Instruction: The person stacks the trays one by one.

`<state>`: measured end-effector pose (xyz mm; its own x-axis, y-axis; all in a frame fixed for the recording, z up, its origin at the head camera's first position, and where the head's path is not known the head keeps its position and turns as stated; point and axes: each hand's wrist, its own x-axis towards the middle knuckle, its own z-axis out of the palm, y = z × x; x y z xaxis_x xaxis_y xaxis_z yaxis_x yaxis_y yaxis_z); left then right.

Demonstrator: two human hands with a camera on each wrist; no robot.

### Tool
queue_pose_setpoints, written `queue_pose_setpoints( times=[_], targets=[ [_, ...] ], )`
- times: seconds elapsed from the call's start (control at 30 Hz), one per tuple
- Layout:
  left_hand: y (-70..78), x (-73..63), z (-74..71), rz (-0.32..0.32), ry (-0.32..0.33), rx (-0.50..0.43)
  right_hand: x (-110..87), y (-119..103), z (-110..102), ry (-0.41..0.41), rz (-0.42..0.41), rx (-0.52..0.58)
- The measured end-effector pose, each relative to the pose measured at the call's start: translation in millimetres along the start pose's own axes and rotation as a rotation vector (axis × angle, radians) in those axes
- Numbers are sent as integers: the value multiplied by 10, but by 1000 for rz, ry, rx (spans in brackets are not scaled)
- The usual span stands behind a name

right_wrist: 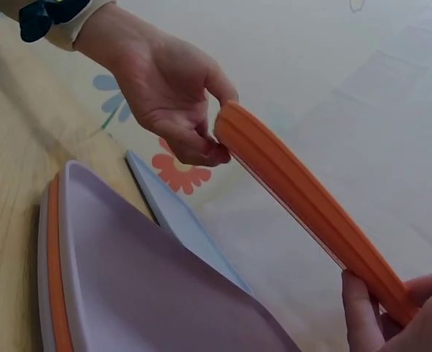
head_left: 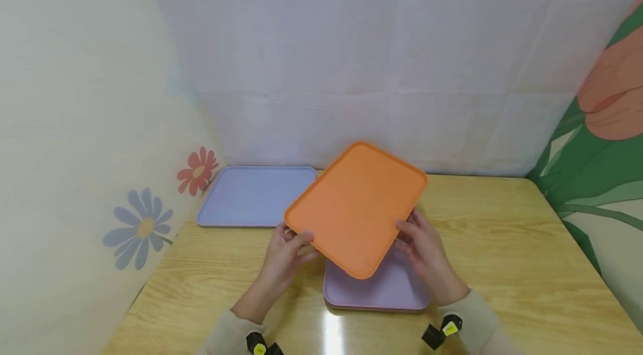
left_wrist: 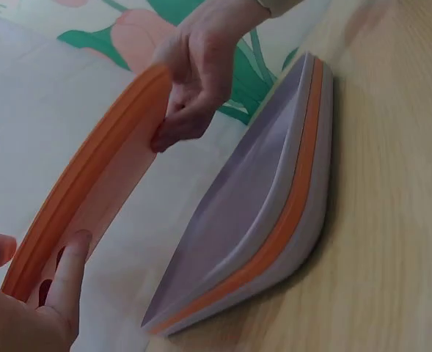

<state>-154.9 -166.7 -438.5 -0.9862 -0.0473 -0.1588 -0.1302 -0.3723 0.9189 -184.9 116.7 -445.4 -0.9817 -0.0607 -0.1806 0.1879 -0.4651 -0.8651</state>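
An orange tray (head_left: 359,204) is held up tilted and turned, its near corner over a stack of trays. My left hand (head_left: 283,257) grips its left edge, thumb on the upper face and fingers beneath. On the opposite edge, my right hand (head_left: 424,249) pinches it the same way. Below lies the stack, topped by a purple tray (head_left: 377,288); an orange tray (left_wrist: 296,213) shows between two purplish ones in the left wrist view. In the right wrist view, a gap separates the held tray (right_wrist: 304,205) from the stack.
A light blue tray (head_left: 261,196) lies at the back left of the wooden table (head_left: 502,254), close to the white cloth backdrop (head_left: 321,65). Painted flowers (head_left: 145,226) cover the left wall, and a large painted tulip (head_left: 613,87) is on the right wall.
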Motion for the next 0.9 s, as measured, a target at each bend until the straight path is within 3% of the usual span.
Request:
queue_pose_setpoints(
  times=[0.07,0.2,0.27,0.37,0.47,0.57,0.7,0.9],
  targets=[
    [35,31,-58,-49,-47,47,23,-25,-81,-46,18,-16],
    [156,151,-212,-135,-237,208,58,-107,-249,-143,59,-87],
    [203,223,-268,-149,-340,277,70,-149,-323,-191,82,-122],
    [225,332,-290,-136,-416,353,96,-192,-414,-267,101,-170],
    [203,431,-242,-112,-404,417,129,-213,-474,-322,105,-203],
    [146,517,-189,-94,-358,477,167,-227,-516,-327,101,-250],
    [41,600,-121,-85,-316,519,235,-238,-555,-255,80,-312],
    [-62,648,-45,-70,-330,548,301,-257,-597,-151,60,-429]
  ],
)
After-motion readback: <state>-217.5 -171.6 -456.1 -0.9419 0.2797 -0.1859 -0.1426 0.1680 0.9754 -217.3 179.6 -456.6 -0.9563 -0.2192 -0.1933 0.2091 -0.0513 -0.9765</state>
